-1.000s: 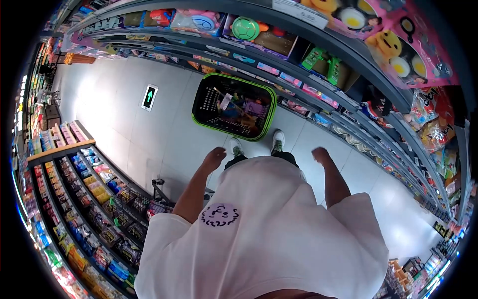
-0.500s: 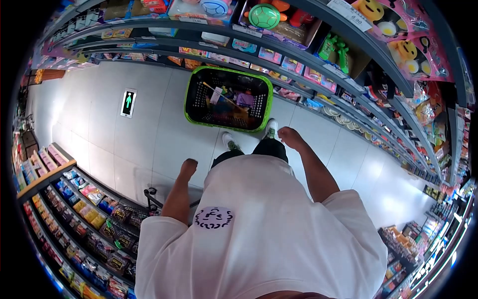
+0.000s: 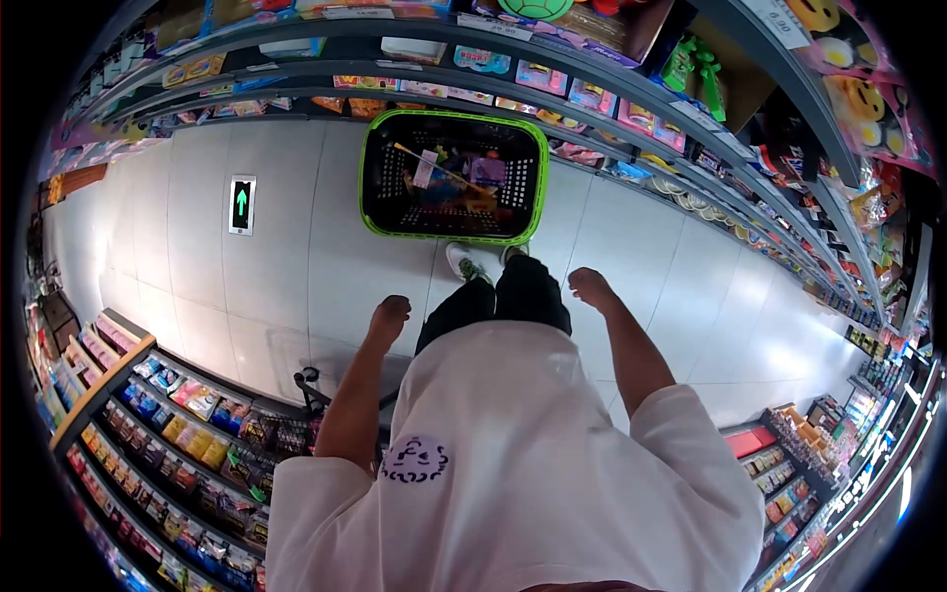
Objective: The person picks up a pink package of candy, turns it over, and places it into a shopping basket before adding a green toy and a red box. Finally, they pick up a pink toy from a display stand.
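Note:
A black basket with a green rim [image 3: 367,168] stands on the floor just ahead of my feet. Inside it lie several small items, among them a purple pack [image 3: 488,172], a white-pink box [image 3: 425,169] and a thin yellow stick. My left hand [image 3: 392,316] hangs beside my left thigh, its fingers curled, with nothing visible in them. On the other side my right hand [image 3: 590,287] is held next to my right thigh, fingers curled and seemingly holding nothing. Neither hand touches the basket.
Shelves of toys and packets [image 3: 592,97] run along the front and right. A snack shelf [image 3: 187,434] stands at the lower left, with a dark metal stand [image 3: 311,380] beside it. A green arrow sign [image 3: 242,204] is set in the tiled floor.
My left hand has swung a little forward, and my right hand has moved slightly right. The basket appears slightly larger and higher in view, and my feet have shifted.

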Demonstrator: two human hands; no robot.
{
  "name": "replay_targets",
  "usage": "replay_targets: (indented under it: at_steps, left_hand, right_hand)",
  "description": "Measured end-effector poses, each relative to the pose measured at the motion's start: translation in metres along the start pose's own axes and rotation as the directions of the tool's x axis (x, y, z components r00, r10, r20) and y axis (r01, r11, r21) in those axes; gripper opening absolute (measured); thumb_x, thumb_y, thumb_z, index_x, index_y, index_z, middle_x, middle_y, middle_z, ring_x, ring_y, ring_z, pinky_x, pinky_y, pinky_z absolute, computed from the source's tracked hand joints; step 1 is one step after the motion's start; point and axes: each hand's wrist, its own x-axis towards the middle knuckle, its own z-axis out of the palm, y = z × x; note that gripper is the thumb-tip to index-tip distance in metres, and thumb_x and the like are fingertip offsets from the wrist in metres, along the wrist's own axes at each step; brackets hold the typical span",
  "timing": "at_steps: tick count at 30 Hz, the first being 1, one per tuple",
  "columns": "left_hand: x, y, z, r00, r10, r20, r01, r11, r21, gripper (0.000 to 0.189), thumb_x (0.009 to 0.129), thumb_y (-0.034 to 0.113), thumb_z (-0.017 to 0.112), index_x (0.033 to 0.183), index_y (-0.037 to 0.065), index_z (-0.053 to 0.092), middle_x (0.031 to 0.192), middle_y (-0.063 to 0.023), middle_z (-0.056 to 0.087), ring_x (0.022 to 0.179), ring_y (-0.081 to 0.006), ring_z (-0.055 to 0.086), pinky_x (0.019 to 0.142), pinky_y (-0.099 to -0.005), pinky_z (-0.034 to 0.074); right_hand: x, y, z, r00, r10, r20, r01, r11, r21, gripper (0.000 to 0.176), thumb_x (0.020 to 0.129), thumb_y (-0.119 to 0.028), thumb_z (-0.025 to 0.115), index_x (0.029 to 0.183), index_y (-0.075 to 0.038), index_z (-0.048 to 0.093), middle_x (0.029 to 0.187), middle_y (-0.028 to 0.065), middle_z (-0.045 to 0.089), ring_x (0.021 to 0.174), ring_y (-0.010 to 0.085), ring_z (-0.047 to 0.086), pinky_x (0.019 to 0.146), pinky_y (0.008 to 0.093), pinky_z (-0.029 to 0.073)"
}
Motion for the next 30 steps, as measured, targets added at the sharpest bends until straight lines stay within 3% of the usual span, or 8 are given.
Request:
replay_targets:
  at_steps: [6, 8, 10, 12, 16, 19, 24, 30]
  left_hand:
    - [-0.005, 0.0, 0.029, 0.997, -0.048, 0.052, 0.055, 0.99, -0.132, 0.025, 0.082, 0.007, 0.048, 0.105, 0.001, 0.056, 0.098, -0.0135, 0.06, 0.085, -0.0229, 0.062, 0.072, -0.0324, 0.051]
    - [-0.027, -0.024, 0.039, 0.995, -0.079, 0.058, 0.075, 0.995, 0.066, 0.024, 0.083, 0.011, 0.049, 0.104, 0.002, 0.056, 0.098, -0.0136, 0.06, 0.088, -0.0255, 0.061, 0.073, -0.0369, 0.05]
    - [-0.044, -0.048, 0.034, 0.879, 0.401, 0.259, -0.462, 0.577, 0.673, 0.024, 0.083, 0.014, 0.05, 0.103, 0.002, 0.056, 0.097, -0.0131, 0.061, 0.087, -0.0274, 0.06, 0.073, -0.0396, 0.05]
    - [-0.075, -0.073, 0.042, 0.951, -0.298, 0.081, 0.296, 0.955, 0.031, 0.021, 0.082, 0.014, 0.052, 0.099, 0.002, 0.057, 0.096, -0.0139, 0.06, 0.085, -0.0284, 0.06, 0.07, -0.0388, 0.049]
    - [-0.102, -0.064, 0.029, 0.918, -0.333, 0.216, 0.244, 0.903, 0.353, 0.018, 0.081, 0.014, 0.055, 0.095, 0.003, 0.059, 0.093, -0.0135, 0.06, 0.081, -0.0268, 0.06, 0.069, -0.0361, 0.049]
    - [-0.126, -0.119, 0.038, 0.849, -0.502, 0.168, 0.503, 0.863, 0.039, 0.024, 0.09, 0.024, 0.049, 0.102, 0.004, 0.056, 0.089, -0.0056, 0.062, 0.076, -0.0135, 0.058, 0.066, -0.0268, 0.045]
    - [-0.089, -0.007, 0.062, 0.746, -0.652, 0.133, 0.627, 0.621, -0.471, 0.023, 0.089, 0.018, 0.052, 0.106, 0.003, 0.055, 0.09, -0.0058, 0.062, 0.076, -0.0133, 0.057, 0.067, -0.0252, 0.044]
    - [-0.069, 0.016, 0.065, 0.892, -0.449, 0.049, 0.445, 0.855, -0.266, 0.031, 0.085, 0.024, 0.053, 0.105, 0.0, 0.058, 0.085, -0.0074, 0.064, 0.076, -0.0153, 0.06, 0.069, -0.0279, 0.046]
  right_hand:
    - [0.117, 0.014, 0.03, 0.948, -0.311, 0.064, 0.313, 0.882, -0.353, 0.022, 0.08, -0.022, 0.052, 0.082, -0.003, 0.063, 0.077, 0.0116, 0.064, 0.071, 0.0211, 0.063, 0.063, 0.0337, 0.051]
    - [0.16, 0.013, 0.038, 0.891, -0.4, 0.218, 0.406, 0.483, -0.776, 0.024, 0.08, -0.022, 0.052, 0.08, -0.002, 0.064, 0.082, 0.0175, 0.064, 0.078, 0.0297, 0.063, 0.072, 0.0397, 0.051]
    - [0.19, 0.006, 0.051, 0.983, -0.097, -0.159, 0.007, 0.871, -0.49, 0.029, 0.081, -0.027, 0.053, 0.08, -0.001, 0.065, 0.094, 0.0218, 0.063, 0.092, 0.0352, 0.06, 0.082, 0.0434, 0.048]
    - [0.204, -0.012, 0.05, 0.964, 0.028, -0.264, -0.131, 0.915, -0.382, 0.037, 0.083, -0.036, 0.053, 0.092, -0.002, 0.063, 0.101, 0.0225, 0.062, 0.099, 0.0358, 0.059, 0.085, 0.045, 0.046]
    - [0.214, -0.049, 0.044, 0.925, 0.192, -0.328, -0.304, 0.893, -0.333, 0.057, 0.081, -0.051, 0.053, 0.113, -0.004, 0.054, 0.11, 0.0191, 0.06, 0.105, 0.0348, 0.057, 0.086, 0.0465, 0.045]
    - [0.229, -0.055, 0.043, 0.919, 0.209, -0.335, -0.327, 0.878, -0.35, 0.056, 0.079, -0.055, 0.053, 0.109, -0.007, 0.059, 0.106, 0.0163, 0.062, 0.102, 0.0319, 0.059, 0.083, 0.0435, 0.047]
    - [0.236, -0.057, 0.032, 0.93, 0.188, -0.315, -0.311, 0.86, -0.406, 0.044, 0.077, -0.042, 0.057, 0.104, -0.008, 0.064, 0.104, 0.0136, 0.064, 0.1, 0.0294, 0.061, 0.081, 0.0403, 0.049]
    - [0.187, -0.084, 0.016, 0.922, 0.27, -0.279, -0.356, 0.875, -0.33, 0.045, 0.075, -0.038, 0.053, 0.105, -0.007, 0.064, 0.106, 0.0143, 0.064, 0.104, 0.0272, 0.06, 0.085, 0.0364, 0.046]
